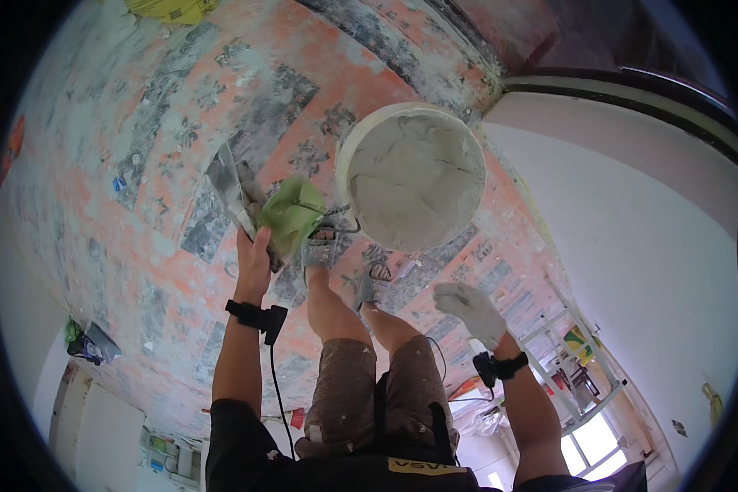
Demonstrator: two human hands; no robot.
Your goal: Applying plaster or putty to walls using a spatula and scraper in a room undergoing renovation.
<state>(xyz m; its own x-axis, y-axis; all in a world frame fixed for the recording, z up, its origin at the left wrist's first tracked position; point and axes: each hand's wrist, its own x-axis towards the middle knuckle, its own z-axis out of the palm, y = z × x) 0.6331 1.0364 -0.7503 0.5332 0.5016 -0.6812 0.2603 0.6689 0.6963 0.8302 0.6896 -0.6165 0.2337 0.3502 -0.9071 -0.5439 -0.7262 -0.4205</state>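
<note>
My bare left hand [254,266] is closed round a plastering trowel [236,193]. Its long metal blade is smeared with grey and points away from me over the floor; the grip is mostly hidden. Right beside the trowel is a light-green, rounded thing [292,220], and I cannot make out its kind or whether my hand touches it. A round white bucket [344,168] stands just ahead of my feet, filled nearly to the rim with grey putty [414,180]. In a whitish glove, my right hand [474,313] hangs below and right of the bucket, loosely spread, with nothing visible in it.
The floor [172,279] is patterned orange and dark, dusted with white. My sandalled feet [320,248] are close to the bucket. A white wall [623,221] rises on the right. A yellow bag [172,8] lies at the far edge. A metal frame [582,410] stands behind my right arm.
</note>
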